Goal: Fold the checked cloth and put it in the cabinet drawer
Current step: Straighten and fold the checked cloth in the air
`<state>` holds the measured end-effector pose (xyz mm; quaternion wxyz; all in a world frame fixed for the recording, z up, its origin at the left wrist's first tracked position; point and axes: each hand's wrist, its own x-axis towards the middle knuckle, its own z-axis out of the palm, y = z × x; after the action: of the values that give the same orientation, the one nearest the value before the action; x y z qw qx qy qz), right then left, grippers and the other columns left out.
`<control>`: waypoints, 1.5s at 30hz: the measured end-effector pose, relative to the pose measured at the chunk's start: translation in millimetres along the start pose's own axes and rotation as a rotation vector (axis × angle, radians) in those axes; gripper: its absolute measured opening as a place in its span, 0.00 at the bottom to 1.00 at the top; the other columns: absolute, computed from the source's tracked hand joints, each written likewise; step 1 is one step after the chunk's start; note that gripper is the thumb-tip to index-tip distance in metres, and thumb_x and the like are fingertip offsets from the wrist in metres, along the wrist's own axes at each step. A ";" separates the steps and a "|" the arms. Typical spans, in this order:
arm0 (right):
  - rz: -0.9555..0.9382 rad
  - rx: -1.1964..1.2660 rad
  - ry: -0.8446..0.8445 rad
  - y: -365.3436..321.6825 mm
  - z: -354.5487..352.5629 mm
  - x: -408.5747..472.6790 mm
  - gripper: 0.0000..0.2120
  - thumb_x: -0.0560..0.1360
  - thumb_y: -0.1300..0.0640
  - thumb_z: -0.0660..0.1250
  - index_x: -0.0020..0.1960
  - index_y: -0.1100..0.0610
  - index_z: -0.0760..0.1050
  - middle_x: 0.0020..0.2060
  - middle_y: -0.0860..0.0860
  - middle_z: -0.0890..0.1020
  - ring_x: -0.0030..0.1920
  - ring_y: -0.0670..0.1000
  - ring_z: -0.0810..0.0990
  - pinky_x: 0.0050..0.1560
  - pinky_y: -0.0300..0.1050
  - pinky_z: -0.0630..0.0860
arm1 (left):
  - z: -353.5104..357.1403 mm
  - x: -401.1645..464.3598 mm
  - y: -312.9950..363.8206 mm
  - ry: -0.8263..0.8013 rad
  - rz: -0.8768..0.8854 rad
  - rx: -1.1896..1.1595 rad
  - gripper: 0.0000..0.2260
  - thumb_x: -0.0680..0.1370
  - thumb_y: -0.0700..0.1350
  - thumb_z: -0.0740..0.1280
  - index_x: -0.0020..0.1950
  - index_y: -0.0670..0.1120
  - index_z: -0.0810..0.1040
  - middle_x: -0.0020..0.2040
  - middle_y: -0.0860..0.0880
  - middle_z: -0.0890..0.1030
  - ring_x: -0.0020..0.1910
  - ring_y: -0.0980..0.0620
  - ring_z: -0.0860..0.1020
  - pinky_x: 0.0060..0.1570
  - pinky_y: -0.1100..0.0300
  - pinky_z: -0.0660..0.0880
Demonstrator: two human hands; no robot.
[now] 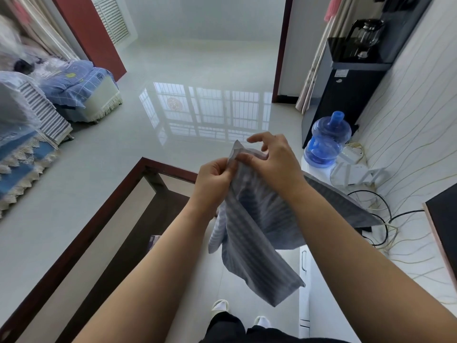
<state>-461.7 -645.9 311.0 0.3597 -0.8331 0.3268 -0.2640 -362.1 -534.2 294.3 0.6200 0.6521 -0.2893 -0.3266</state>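
The grey-blue checked cloth (257, 233) hangs in the air in front of me, gathered at its top and drooping in loose folds down to a lower corner. My left hand (215, 181) pinches the top edge from the left. My right hand (274, 162) pinches the same top corner from the right with thumb and forefinger, its other fingers spread. Both hands meet at the upper corner. The white cabinet (304, 280) with a drawer handle stands low on the right, its front partly hidden behind the cloth.
A dark-framed glass coffee table (118, 219) lies below and left. A blue water jug (326, 142), a black water dispenser (346, 95) and tangled cables (380, 219) sit along the right wall. Covered sofas (49, 102) stand on the left. My slippers (220, 305) show below.
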 end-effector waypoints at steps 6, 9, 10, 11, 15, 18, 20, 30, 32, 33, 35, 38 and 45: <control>0.122 0.367 -0.246 6.3 -6.3 6.3 0.15 0.71 0.49 0.73 0.54 0.47 0.71 0.51 0.49 0.78 0.51 0.51 0.80 0.49 0.43 0.78 | 0.6 2.0 1.6 -0.040 0.058 0.104 0.22 0.74 0.55 0.67 0.45 0.34 0.78 0.43 0.26 0.76 0.39 0.41 0.75 0.41 0.36 0.74; 0.138 0.393 -0.331 9.7 -11.5 6.6 0.14 0.71 0.48 0.72 0.53 0.46 0.71 0.41 0.52 0.80 0.39 0.49 0.80 0.41 0.41 0.76 | -0.1 0.3 -0.1 -0.045 0.105 0.187 0.16 0.79 0.46 0.65 0.42 0.32 0.76 0.34 0.32 0.73 0.34 0.46 0.70 0.36 0.52 0.67; 0.114 0.397 -0.318 10.1 -11.9 5.7 0.12 0.71 0.49 0.72 0.50 0.48 0.73 0.37 0.53 0.79 0.36 0.48 0.78 0.39 0.41 0.75 | -0.4 -0.4 -1.3 -0.047 0.118 0.213 0.15 0.79 0.44 0.64 0.41 0.31 0.75 0.32 0.35 0.72 0.33 0.48 0.68 0.35 0.53 0.66; 0.076 0.401 -0.279 10.5 -11.3 4.6 0.10 0.71 0.50 0.72 0.47 0.50 0.73 0.34 0.53 0.77 0.34 0.48 0.75 0.38 0.42 0.74 | -0.6 -1.1 -2.5 -0.042 0.131 0.236 0.14 0.79 0.43 0.64 0.41 0.31 0.74 0.32 0.38 0.71 0.32 0.48 0.67 0.34 0.54 0.64; -0.007 0.413 -0.195 10.9 -6.0 -0.7 0.09 0.72 0.52 0.72 0.44 0.53 0.73 0.33 0.54 0.75 0.33 0.48 0.72 0.38 0.44 0.72 | -1.7 -4.5 -5.7 0.004 0.224 0.314 0.12 0.77 0.45 0.63 0.44 0.36 0.77 0.36 0.36 0.78 0.33 0.41 0.74 0.35 0.47 0.73; 0.002 0.380 -0.278 11.1 -5.0 -0.9 0.11 0.71 0.50 0.72 0.45 0.55 0.73 0.35 0.61 0.77 0.35 0.51 0.74 0.41 0.47 0.74 | -4.8 -7.9 -4.0 -0.012 0.257 0.302 0.05 0.79 0.43 0.65 0.53 0.44 0.76 0.35 0.46 0.82 0.30 0.48 0.78 0.30 0.53 0.76; -0.009 0.358 -0.276 10.0 -4.0 -0.5 0.12 0.71 0.50 0.72 0.44 0.58 0.75 0.37 0.63 0.78 0.36 0.51 0.74 0.42 0.49 0.74 | -7.8 -8.9 -3.5 -0.016 0.268 0.311 0.06 0.80 0.41 0.64 0.56 0.46 0.72 0.28 0.49 0.76 0.22 0.55 0.69 0.24 0.62 0.68; -0.092 0.356 -0.178 -13.7 -1.7 1.6 0.05 0.70 0.56 0.74 0.37 0.53 0.79 0.33 0.47 0.82 0.35 0.46 0.79 0.44 0.43 0.78 | -24.3 -2.6 5.1 -0.006 0.392 0.524 0.07 0.79 0.43 0.64 0.50 0.51 0.66 0.31 0.46 0.74 0.27 0.51 0.70 0.29 0.55 0.70; -0.123 0.324 -0.169 -18.8 -0.7 3.5 0.04 0.70 0.57 0.74 0.39 0.56 0.80 0.34 0.50 0.82 0.35 0.47 0.79 0.43 0.42 0.78 | -27.8 -2.8 6.3 -0.011 0.389 0.528 0.06 0.79 0.45 0.65 0.51 0.50 0.68 0.35 0.45 0.78 0.32 0.47 0.76 0.34 0.49 0.75; -0.136 0.307 -0.163 -21.3 -0.1 4.3 0.05 0.70 0.57 0.74 0.39 0.57 0.80 0.34 0.51 0.82 0.35 0.46 0.79 0.43 0.41 0.78 | -30.1 -3.1 6.6 -0.009 0.381 0.542 0.05 0.78 0.46 0.65 0.49 0.51 0.69 0.36 0.48 0.79 0.35 0.48 0.78 0.36 0.50 0.76; -0.151 0.273 -0.142 -25.9 1.0 6.0 0.07 0.71 0.56 0.73 0.39 0.59 0.80 0.34 0.53 0.82 0.33 0.44 0.76 0.40 0.37 0.76 | -34.7 -3.8 5.7 -0.010 0.386 0.588 0.09 0.76 0.45 0.67 0.43 0.57 0.70 0.34 0.56 0.76 0.34 0.55 0.75 0.36 0.57 0.74; -0.184 0.211 -0.100 -30.8 2.9 8.4 0.08 0.72 0.56 0.73 0.39 0.60 0.79 0.32 0.50 0.81 0.32 0.41 0.75 0.38 0.33 0.73 | -38.6 -4.4 4.4 -0.020 0.408 0.630 0.15 0.75 0.45 0.69 0.35 0.58 0.67 0.30 0.57 0.70 0.31 0.58 0.69 0.33 0.63 0.68; -0.278 0.071 0.057 -32.4 2.7 15.6 0.03 0.72 0.59 0.72 0.41 0.57 0.79 0.32 0.45 0.79 0.34 0.44 0.77 0.39 0.35 0.75 | -35.0 9.0 -17.2 -0.111 -0.060 0.862 0.19 0.69 0.59 0.60 0.44 0.45 0.80 0.40 0.48 0.81 0.42 0.47 0.79 0.48 0.48 0.78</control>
<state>-438.3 -639.1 337.6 0.3395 -0.8493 0.2087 -0.3461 -329.5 -518.5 277.1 0.2648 0.8410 -0.4129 -0.2283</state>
